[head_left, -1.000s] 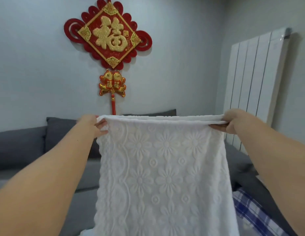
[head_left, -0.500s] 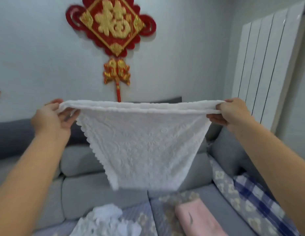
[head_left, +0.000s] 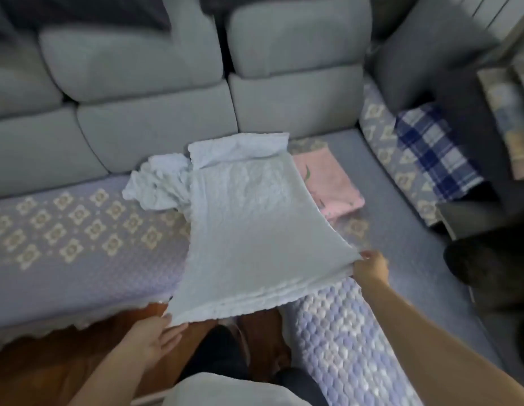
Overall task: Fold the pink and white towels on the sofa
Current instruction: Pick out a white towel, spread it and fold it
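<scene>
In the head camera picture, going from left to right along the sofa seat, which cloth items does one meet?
Crumpled white towel → white towel held by both hands → folded pink towel → blue plaid cloth.

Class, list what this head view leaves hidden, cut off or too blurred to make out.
1. Pink towel: near side covered by the held white towel.
2. Crumpled white cloth: blurred, folds unreadable.
3. Left hand: thumb hidden beneath the towel's corner.
4. Plaid cloth: blurred.
</scene>
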A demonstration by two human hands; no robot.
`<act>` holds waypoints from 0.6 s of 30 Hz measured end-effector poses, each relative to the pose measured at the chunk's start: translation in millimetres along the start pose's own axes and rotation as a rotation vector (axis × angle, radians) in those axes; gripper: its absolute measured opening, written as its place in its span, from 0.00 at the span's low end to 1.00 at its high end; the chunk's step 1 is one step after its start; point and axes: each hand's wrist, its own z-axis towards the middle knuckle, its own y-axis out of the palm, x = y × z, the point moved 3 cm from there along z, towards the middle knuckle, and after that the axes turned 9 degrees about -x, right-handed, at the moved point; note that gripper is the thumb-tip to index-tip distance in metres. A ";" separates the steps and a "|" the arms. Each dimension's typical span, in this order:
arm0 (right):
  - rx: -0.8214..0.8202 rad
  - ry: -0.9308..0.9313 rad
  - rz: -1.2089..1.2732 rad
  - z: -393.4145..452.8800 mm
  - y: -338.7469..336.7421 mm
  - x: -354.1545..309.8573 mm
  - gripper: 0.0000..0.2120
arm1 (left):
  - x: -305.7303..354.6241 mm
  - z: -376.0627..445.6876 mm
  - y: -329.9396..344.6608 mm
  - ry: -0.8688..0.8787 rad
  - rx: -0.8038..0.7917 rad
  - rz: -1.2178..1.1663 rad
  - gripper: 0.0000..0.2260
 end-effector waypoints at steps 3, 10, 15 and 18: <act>-0.057 0.119 0.165 10.5 15.4 62.1 0.18 | -43.8 17.9 -0.4 -0.072 0.058 0.127 0.10; -0.054 0.172 0.398 3.2 24.2 123.6 0.18 | -69.1 33.8 -16.6 -0.011 0.138 0.212 0.14; -0.001 0.140 0.509 3.7 10.3 130.8 0.17 | -68.3 30.7 -28.5 -0.006 0.121 0.180 0.16; 0.024 0.067 0.434 9.7 2.8 126.2 0.18 | -62.7 28.8 -29.9 0.040 0.119 0.137 0.15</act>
